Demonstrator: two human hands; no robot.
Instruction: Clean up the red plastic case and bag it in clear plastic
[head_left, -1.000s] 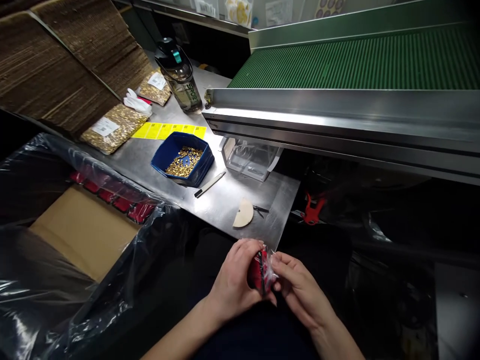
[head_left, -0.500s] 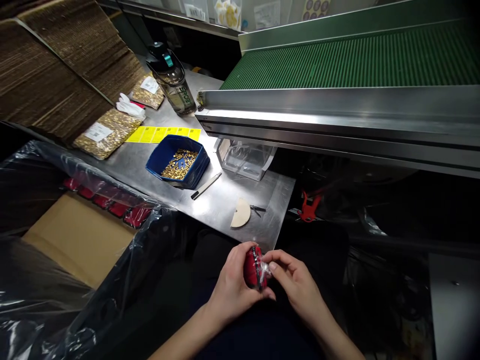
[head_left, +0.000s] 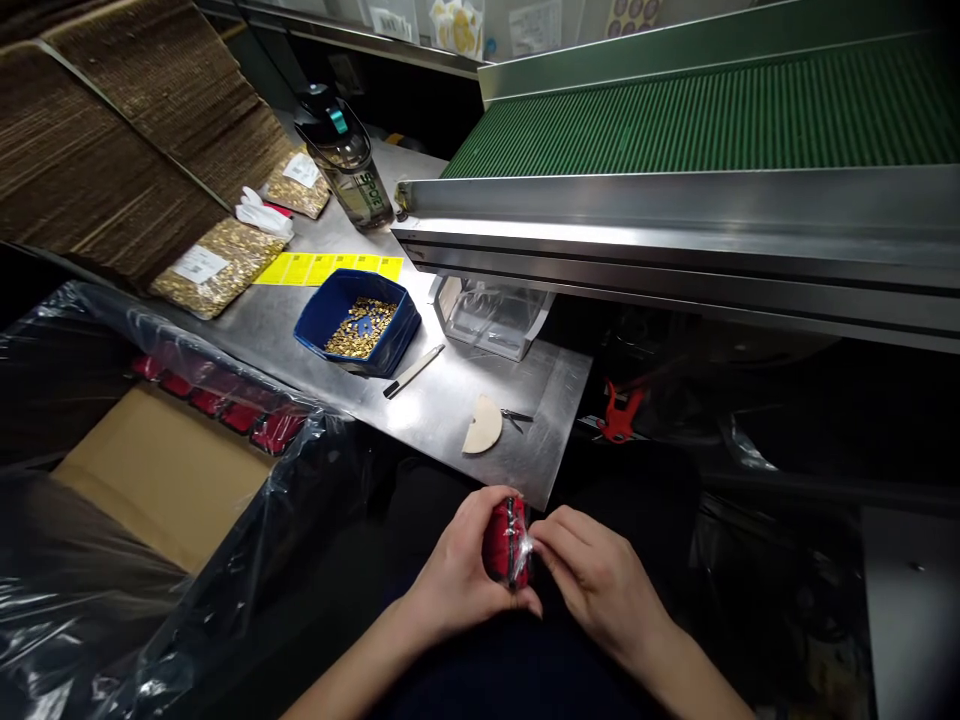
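My left hand (head_left: 457,570) wraps around a small red packet (head_left: 505,540) in clear plastic film, held low in front of me just below the metal table's near edge. Fingers of my right hand (head_left: 592,575) pinch the film on the packet's right side. Both hands touch the same packet. A blue tray (head_left: 319,315) holding several small gold parts sits on the table beyond my hands.
On the steel table (head_left: 442,405) lie a white pen (head_left: 413,371), a half-round wooden piece (head_left: 482,425), yellow labels (head_left: 330,268), bags of gold parts (head_left: 217,265) and a water bottle (head_left: 346,160). A green conveyor (head_left: 712,120) runs at right. A plastic-lined carton (head_left: 157,480) with red packets stands at left.
My hands have shifted slightly lower and closer together on the red packet; my right fingers have closed in against its film. The view has drifted a little.
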